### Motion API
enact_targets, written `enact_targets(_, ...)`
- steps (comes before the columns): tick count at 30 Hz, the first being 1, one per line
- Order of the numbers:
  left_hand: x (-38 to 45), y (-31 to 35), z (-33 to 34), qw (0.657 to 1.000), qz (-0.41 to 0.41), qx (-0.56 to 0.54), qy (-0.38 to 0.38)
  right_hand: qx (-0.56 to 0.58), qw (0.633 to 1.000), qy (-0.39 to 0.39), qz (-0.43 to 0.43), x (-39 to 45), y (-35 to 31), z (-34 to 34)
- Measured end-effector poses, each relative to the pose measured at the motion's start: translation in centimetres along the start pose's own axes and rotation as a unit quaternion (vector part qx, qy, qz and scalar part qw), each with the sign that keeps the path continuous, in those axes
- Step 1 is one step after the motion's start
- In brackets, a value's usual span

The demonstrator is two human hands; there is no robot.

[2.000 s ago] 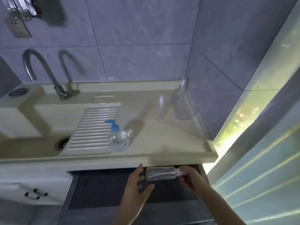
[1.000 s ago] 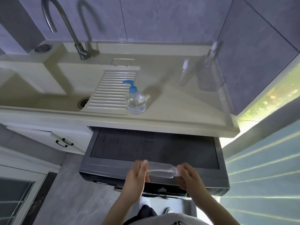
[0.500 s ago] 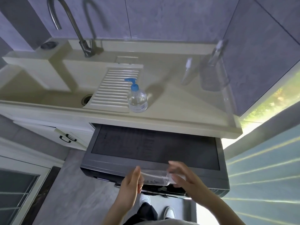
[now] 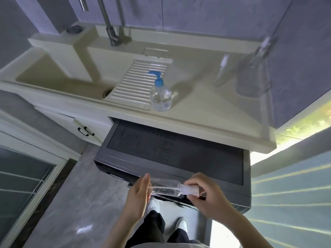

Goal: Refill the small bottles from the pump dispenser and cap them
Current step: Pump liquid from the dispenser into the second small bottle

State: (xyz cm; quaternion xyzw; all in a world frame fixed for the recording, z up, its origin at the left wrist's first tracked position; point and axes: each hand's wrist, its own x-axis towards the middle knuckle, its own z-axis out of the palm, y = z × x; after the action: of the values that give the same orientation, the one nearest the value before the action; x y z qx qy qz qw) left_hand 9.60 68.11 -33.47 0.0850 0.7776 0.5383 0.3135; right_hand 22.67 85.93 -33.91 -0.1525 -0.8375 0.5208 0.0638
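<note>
The left hand [image 4: 138, 192] gripped the small spray bottle [image 4: 165, 189] sideways, steadying it, while the right hand [image 4: 206, 192] pinched its cap [image 4: 189, 189], apparently twisting.

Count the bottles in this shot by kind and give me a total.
Pump bottle with blue pump: 1, standing on the counter.
Small clear spray bottles: 2, one on the counter, one in the hands.
Large clear bottle by the wall: 1.
Total: 4
</note>
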Motion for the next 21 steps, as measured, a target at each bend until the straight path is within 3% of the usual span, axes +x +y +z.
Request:
enact_targets(4,-0.1,0.0,-0.6,1.000,0.013,0.000,0.013,-0.017,0.999,0.018,-0.045,0.8,-0.1,0.5)
enact_targets(13,2.4,-0.7,-3.5,0.999,0.013,-0.002,0.036,-0.033,0.992,-0.104,0.059,2.8,-1.0,3.3)
enact_targets(21,7.6,-1.4,-12.2,1.000,0.020,-0.003,0.011,-0.103,0.993,-0.028,0.043,8.9,-4.2,10.1)
